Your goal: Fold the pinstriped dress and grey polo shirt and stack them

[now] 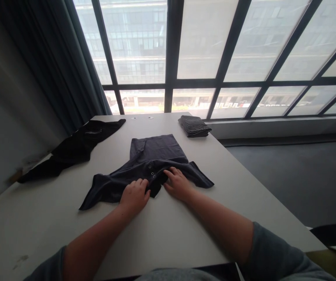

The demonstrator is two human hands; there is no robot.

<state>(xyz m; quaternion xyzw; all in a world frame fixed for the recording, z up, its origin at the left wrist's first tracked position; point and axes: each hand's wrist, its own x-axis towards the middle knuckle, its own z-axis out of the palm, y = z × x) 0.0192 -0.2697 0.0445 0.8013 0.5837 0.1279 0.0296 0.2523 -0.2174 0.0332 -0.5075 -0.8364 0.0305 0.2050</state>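
A dark grey short-sleeved polo shirt (162, 150) lies on the white table in front of me, its hem away from me and its collar end towards me. Several light round buttons show near the neck opening. My left hand (135, 194) is closed on the fabric just left of the dark collar, thumb near the collar edge. On the other side of the collar, my right hand (178, 183) has its fingers bent over the cloth and pinches it. The sleeves spread out to either side, and the cloth under my fingers is hidden.
A black garment (76, 146) lies along the table's left edge. At the far right corner sits a folded black-and-white striped cloth (195, 126). The white table (229, 187) ends near large windows; a dark curtain (53, 58) hangs at the left.
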